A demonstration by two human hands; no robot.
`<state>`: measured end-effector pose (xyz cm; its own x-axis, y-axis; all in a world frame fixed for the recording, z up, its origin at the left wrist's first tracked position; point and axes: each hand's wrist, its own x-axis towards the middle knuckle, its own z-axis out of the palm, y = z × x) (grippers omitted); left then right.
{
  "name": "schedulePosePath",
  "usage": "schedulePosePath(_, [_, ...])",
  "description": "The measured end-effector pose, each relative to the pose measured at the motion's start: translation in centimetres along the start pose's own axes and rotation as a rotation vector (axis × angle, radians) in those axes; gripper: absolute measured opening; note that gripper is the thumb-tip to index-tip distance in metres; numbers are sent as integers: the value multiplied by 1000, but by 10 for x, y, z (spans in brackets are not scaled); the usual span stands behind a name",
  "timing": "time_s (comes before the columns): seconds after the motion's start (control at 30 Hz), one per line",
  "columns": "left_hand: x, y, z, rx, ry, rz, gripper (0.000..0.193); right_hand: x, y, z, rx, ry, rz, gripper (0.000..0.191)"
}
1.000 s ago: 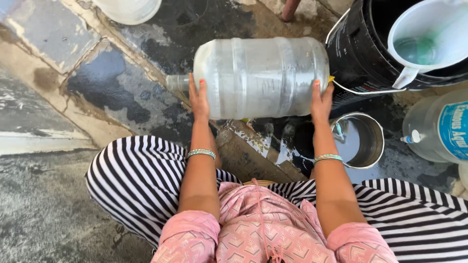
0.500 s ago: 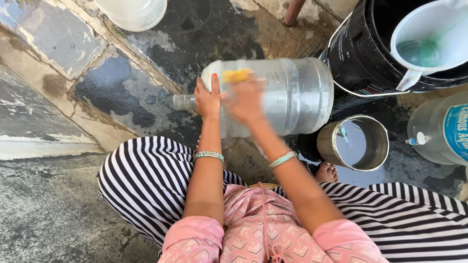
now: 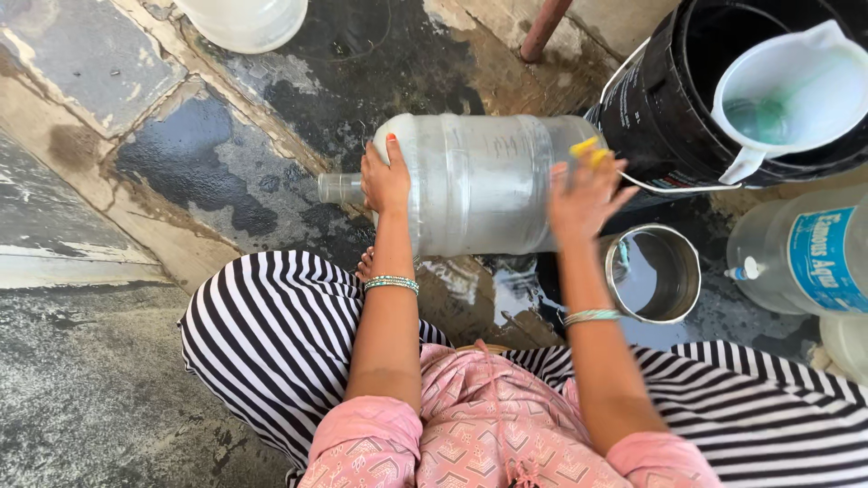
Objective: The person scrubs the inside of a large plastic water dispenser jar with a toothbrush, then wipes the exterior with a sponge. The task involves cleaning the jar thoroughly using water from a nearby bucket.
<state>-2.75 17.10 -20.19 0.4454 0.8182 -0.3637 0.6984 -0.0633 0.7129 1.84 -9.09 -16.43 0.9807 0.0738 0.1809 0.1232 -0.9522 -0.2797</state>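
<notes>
A large clear plastic water jug [image 3: 479, 181] lies on its side on the wet stone floor, its neck pointing left. My left hand [image 3: 384, 176] presses flat on the jug's shoulder near the neck. My right hand [image 3: 583, 194] is on the jug's right end, blurred by motion, with a yellow sponge [image 3: 589, 152] showing under its fingers. I squat over the jug in striped trousers and a pink top, a bangle on each wrist.
A black bucket [image 3: 651, 99] with a white jug [image 3: 787, 90] inside stands at the upper right. A small steel pot [image 3: 653, 273] of water sits right of my right arm. Another clear bottle [image 3: 800, 258] with a blue label lies at the right edge. A white container [image 3: 244, 20] is at the top.
My right hand went from the jug's right end to its left part with the sponge, then back to the right end. The left hand stayed near the neck.
</notes>
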Motion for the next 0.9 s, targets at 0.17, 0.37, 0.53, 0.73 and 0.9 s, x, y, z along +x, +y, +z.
schedulePosePath(0.17, [9, 4, -4, 13, -76, -36, 81, -61, -100, 24, 79, -249, -462, 73])
schedulePosePath(0.37, [11, 4, -8, 2, -141, -55, 81, -60, -93, 15, 47, -374, -563, 80])
schedulePosePath(0.53, [14, 8, -5, 37, -130, -62, 80, -29, 22, -2, -4, 45, -111, 78])
schedulePosePath(0.73, [18, 5, 0, 34, -125, -68, 80, -52, 2, 32, -5, 59, -168, 80])
schedulePosePath(0.9, [23, -5, 2, 2, -111, -42, 81, -105, -74, 39, 209, -211, -627, 84])
